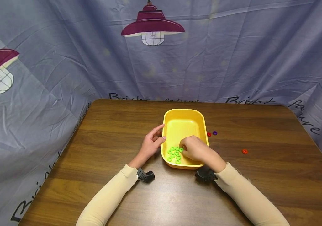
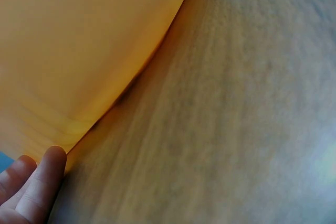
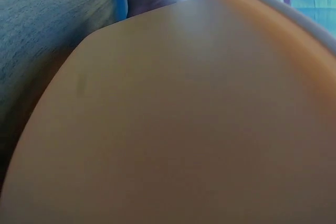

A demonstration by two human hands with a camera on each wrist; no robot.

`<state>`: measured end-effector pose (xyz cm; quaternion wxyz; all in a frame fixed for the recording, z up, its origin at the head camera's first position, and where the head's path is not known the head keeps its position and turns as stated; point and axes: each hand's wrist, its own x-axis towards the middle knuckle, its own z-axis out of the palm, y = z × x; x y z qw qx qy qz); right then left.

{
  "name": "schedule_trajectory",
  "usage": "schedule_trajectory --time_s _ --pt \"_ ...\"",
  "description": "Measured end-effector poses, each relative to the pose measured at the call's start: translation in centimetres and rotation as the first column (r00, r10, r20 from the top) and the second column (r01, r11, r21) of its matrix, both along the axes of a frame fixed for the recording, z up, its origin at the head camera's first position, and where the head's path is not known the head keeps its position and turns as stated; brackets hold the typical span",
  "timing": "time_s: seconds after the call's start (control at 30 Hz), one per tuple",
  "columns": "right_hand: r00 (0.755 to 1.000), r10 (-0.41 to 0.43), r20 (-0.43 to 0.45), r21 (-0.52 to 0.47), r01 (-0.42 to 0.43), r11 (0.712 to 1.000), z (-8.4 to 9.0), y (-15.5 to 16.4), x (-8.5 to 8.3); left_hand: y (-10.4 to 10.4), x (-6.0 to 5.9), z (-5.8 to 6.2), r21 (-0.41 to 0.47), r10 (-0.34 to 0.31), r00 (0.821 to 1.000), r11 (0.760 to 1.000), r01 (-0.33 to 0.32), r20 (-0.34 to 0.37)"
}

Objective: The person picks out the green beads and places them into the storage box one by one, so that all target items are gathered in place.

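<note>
Green rings (image 1: 174, 153), small plastic donuts, bunched at the 7 o'clock corner inside yellow tray (image 1: 184, 113), mid-table (image 1: 115, 131). Right hand (image 1: 196, 149) curled down over the pile, fingertips among the rings; can't tell if actually pinching one. Left hand (image 1: 150, 145) relaxed, fingers resting against the tray's 9 o'clock wall. Red ring (image 1: 209, 134) and purple ring (image 1: 215, 133) at 3 o'clock, orange ring (image 1: 244, 151) further out. Backdrop cloth (image 1: 234, 62) printed "Bright future", partly cut off.
</note>
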<state>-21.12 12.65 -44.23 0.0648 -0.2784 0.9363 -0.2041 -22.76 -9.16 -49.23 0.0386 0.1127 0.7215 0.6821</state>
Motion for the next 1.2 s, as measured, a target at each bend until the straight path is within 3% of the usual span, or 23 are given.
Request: schedule_trajectory --time_s 0.37,0.87,1.2 --pt "0.999 0.034 -0.019 -0.030 -0.035 0.999 0.0 -0.2 0.0 0.0 0.1 0.2 -0.006 -0.001 1.000 1.000 0.001 -0.011" --pt "1.000 0.016 -0.009 -0.035 -0.017 0.999 -0.1 0.0 -0.1 0.0 0.0 0.1 -0.007 -0.002 1.000 1.000 0.002 -0.009" --pt "0.994 -0.046 -0.103 -0.157 0.030 0.987 1.9 1.7 -0.8 0.0 0.0 0.2 -0.012 -0.013 1.000 1.000 0.013 -0.006"
